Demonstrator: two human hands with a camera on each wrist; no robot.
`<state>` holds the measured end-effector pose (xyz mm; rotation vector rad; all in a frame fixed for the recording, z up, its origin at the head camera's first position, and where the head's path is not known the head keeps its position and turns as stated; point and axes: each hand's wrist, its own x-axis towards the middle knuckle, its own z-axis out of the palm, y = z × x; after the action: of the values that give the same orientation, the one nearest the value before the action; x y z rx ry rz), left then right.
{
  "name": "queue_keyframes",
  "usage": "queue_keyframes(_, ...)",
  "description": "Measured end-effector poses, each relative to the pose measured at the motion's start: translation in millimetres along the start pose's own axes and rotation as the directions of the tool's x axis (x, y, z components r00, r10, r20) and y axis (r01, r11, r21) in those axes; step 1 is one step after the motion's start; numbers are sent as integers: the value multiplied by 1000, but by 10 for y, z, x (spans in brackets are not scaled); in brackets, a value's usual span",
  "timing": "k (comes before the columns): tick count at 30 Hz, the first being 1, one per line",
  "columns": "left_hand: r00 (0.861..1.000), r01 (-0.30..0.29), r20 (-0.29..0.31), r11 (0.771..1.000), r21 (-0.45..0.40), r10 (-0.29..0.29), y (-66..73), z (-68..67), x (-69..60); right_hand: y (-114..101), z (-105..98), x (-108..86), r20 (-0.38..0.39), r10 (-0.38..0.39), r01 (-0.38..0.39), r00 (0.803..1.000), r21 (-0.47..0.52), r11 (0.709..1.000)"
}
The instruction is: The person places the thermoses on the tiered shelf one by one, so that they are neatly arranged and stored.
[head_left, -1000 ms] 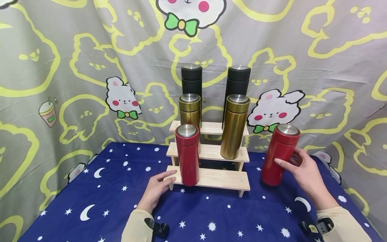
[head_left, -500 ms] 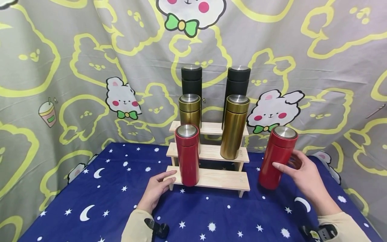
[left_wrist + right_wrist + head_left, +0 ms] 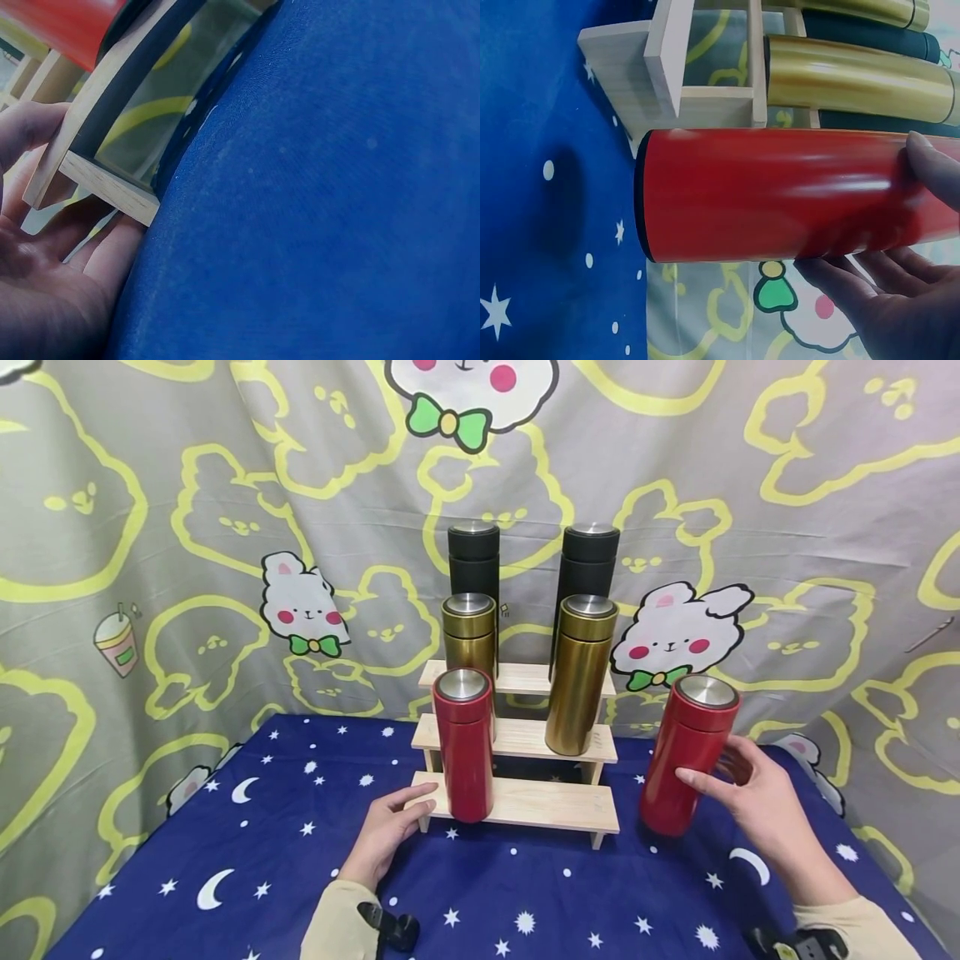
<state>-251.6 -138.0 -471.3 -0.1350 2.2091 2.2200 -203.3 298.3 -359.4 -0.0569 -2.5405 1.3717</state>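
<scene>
My right hand (image 3: 761,789) grips a red thermos bottle (image 3: 686,752) with a steel-topped lid, its thumb on the near side and fingers behind. In the right wrist view the bottle's black base hangs clear of the cloth, which carries a shadow. It leans slightly, right of a three-step wooden stand (image 3: 555,802). At the stand's left end, my left hand (image 3: 386,831) holds the lowest step: the left wrist view has the thumb against the board (image 3: 79,112) and fingers around the leg (image 3: 112,187). Another red thermos (image 3: 467,752) stands upright on that step's left part.
Two gold thermoses, one at the right (image 3: 581,685) and one at the left (image 3: 470,635), stand on the middle step. Two black thermoses (image 3: 588,564) occupy the top step. Blue star-patterned cloth (image 3: 555,902) covers the table, with a printed curtain (image 3: 375,527) behind.
My right hand has brought the red thermos slightly left and nearer to me. The left hand has stayed at the stand's end, and the other bottles have not moved.
</scene>
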Motion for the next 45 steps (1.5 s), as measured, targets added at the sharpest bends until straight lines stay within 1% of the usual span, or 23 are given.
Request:
queue_keyframes(3, 1000, -1, -2, 1000, 4, 1, -6, -2, 5, -19, 5, -24, 1, -4, 4, 1000, 27, 1000)
queue_keyframes(6, 1000, -1, -2, 1000, 6, 1, -17, -2, 9, -34, 9, -48, 0, -10, 10, 1000, 29, 1000)
queue_keyframes(13, 1000, -11, -1, 1000, -15, 11, -44, -5, 21, -98, -6, -101, 0, -25, 25, 1000, -41, 999)
queue_keyframes(20, 1000, -6, 0, 1000, -6, 6, -47, -6, 11, -155, 23, -139, 14, -60, 60, 998, -8, 998)
queue_keyframes(31, 1000, -8, -4, 1000, 1, 8, -33, -8, 4, -273, 99, -186, 30, -83, 82, 996, 23, 996)
queue_keyframes(37, 1000, -6, -3, 1000, -6, 6, -40, -7, 2, -330, 170, -183, 32, -104, 101, 994, 73, 992)
queue_keyframes(45, 1000, -6, 0, 1000, -3, 6, -22, -4, -2, -431, 315, -168, 37, -149, 142, 988, 147, 979)
